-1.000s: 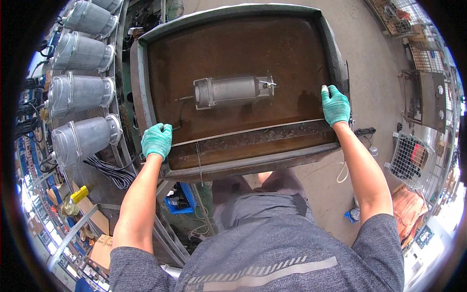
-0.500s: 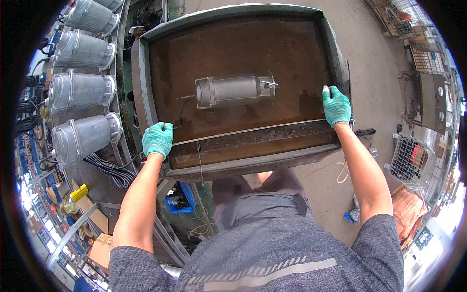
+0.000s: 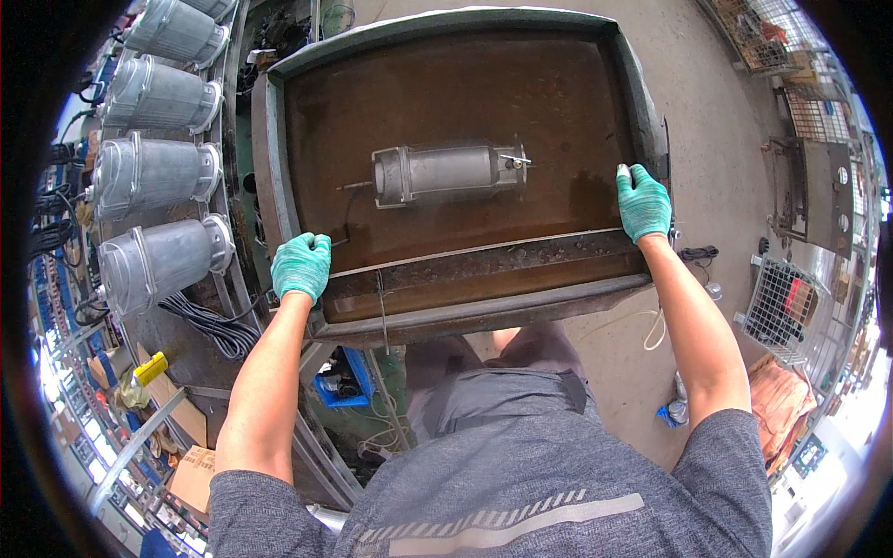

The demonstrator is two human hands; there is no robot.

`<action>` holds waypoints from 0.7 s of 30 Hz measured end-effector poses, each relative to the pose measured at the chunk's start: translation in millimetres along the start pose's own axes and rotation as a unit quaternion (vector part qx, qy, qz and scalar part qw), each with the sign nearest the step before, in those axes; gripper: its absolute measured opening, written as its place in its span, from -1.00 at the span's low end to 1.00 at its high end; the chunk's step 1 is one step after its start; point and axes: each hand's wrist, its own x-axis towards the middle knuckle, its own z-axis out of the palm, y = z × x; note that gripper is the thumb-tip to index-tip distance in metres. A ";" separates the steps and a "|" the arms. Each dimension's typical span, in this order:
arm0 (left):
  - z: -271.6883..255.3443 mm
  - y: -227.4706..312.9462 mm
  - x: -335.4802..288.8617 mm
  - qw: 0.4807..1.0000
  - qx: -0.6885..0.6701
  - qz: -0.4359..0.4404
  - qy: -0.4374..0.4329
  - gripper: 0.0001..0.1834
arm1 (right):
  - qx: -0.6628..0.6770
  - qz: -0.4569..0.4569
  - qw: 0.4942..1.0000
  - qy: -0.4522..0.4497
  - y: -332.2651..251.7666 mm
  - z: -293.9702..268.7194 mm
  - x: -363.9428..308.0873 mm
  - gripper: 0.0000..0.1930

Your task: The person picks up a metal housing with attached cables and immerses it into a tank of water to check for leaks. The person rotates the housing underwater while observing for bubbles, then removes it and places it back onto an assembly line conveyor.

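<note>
The left hand (image 3: 300, 266) and right hand (image 3: 644, 202), both in green gloves, are gripping the near corners of a rusty steel tray (image 3: 446, 298). A grey ribbed metal housing (image 3: 448, 173) is lying mid-tray, well apart from every raised rim. Similar housings (image 3: 158, 177) are lining the left.

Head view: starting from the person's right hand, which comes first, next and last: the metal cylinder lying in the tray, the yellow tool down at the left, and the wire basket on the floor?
From the right hand, gripping the tray's right edge:
1. Metal cylinder, in the middle of the tray, to the hand's left.
2. Wire basket, on the floor to the lower right; only a little farther than the cylinder.
3. Yellow tool, far at the lower left, beyond the left hand.
</note>
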 end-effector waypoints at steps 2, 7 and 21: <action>0.5 -0.6 0.4 1.000 0.001 -0.001 0.000 -0.60 | 0.000 0.000 1.000 0.000 -0.5 -0.5 -0.1 -0.53; -0.3 -1.0 -0.4 1.000 0.001 -0.004 -0.002 -0.60 | 0.006 -0.001 1.000 0.003 0.8 1.9 0.7 -0.53; -2.2 -0.2 -0.6 1.000 -0.002 -0.002 -0.002 -0.60 | 0.004 0.004 1.000 -0.006 -0.4 0.3 1.6 -0.53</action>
